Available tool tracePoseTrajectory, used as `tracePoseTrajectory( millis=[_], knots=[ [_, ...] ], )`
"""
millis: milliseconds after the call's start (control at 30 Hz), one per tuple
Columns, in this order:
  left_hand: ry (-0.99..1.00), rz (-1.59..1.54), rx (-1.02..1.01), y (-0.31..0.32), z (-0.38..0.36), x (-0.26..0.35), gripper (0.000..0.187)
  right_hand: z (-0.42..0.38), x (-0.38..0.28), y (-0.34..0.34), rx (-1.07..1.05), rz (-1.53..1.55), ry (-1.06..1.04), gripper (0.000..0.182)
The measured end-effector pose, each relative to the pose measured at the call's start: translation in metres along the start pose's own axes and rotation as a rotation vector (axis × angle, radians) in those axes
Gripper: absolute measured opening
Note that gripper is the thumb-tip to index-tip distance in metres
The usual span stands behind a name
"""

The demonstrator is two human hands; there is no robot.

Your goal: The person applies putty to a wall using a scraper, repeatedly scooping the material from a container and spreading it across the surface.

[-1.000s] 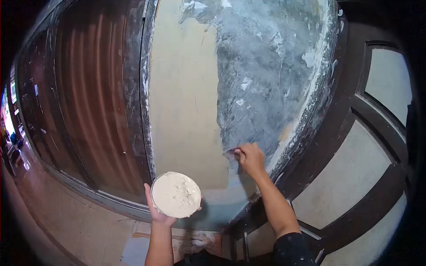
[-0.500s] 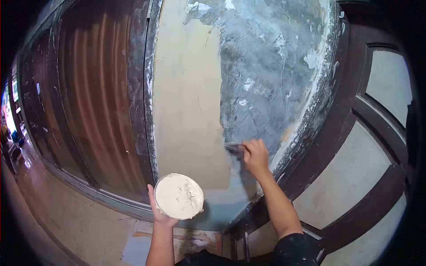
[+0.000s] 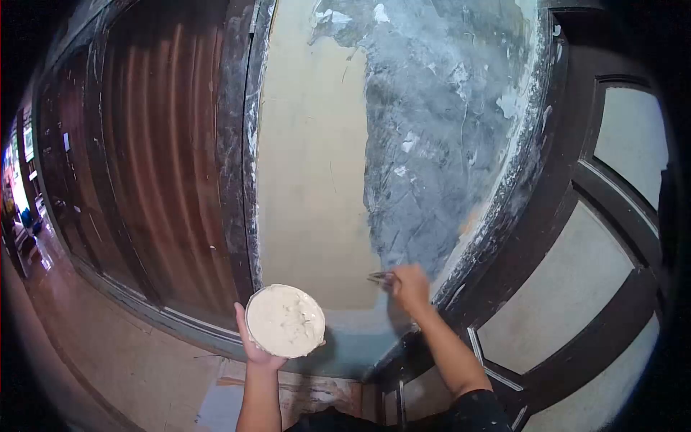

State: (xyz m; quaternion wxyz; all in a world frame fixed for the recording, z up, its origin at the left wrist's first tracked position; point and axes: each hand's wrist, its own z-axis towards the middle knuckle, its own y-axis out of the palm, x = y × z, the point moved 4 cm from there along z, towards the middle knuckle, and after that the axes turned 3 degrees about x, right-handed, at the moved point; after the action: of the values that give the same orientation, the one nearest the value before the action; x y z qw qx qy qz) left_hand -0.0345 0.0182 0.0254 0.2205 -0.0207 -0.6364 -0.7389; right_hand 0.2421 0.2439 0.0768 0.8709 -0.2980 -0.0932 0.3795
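My left hand [image 3: 260, 351] holds up a round container of cream-coloured paste [image 3: 286, 321] from below, its thumb along the left rim. In my right hand [image 3: 412, 289] is a thin flat scraper [image 3: 381, 277], its blade against the lower wall near the edge of the smooth cream coat. That cream coat [image 3: 313, 180] covers the left strip of the wall. To its right the wall is a patchy blue-grey surface [image 3: 425, 165] with whitish spots.
Dark-framed glass panels with a brown curtain [image 3: 165, 158] stand at the left. On the right is a dark wooden door with pale panels [image 3: 572, 288]. A white sheet [image 3: 219, 407] lies on the floor [image 3: 137, 360] at the lower left.
My right hand has moved down along the wall with the scraper. The view has shifted slightly; my left hand still holds the container in nearly the same place.
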Motion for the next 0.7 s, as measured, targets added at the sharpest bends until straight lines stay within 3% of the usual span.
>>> tracePoseTrajectory(
  millis=[33,133,267,367,500,700],
  knots=[
    [-0.03,-0.042,0.002,0.007,-0.004,0.001,0.097,-0.015,0.003,0.018,-0.168,-0.001,-0.015,0.011],
    [-0.033,-0.015,-0.043,0.016,-0.007,0.004,0.099,0.004,0.008,0.031,-0.161,-0.146,-0.039,0.01],
    [-0.091,0.003,-0.054,0.022,-0.003,-0.001,0.105,0.11,-0.046,-0.075,0.237,0.023,0.016,0.008],
    [-0.123,-0.005,-0.107,0.039,-0.003,-0.001,0.105,0.123,-0.067,-0.109,0.285,0.283,-0.101,0.012],
    [-0.191,-0.25,-0.124,0.051,-0.006,-0.003,0.115,0.103,-0.101,-0.126,0.073,0.278,-0.203,0.029],
    [-0.206,-0.217,-0.153,0.075,0.006,0.003,0.115,0.108,-0.119,-0.158,0.127,0.211,-0.454,0.036]
  ],
)
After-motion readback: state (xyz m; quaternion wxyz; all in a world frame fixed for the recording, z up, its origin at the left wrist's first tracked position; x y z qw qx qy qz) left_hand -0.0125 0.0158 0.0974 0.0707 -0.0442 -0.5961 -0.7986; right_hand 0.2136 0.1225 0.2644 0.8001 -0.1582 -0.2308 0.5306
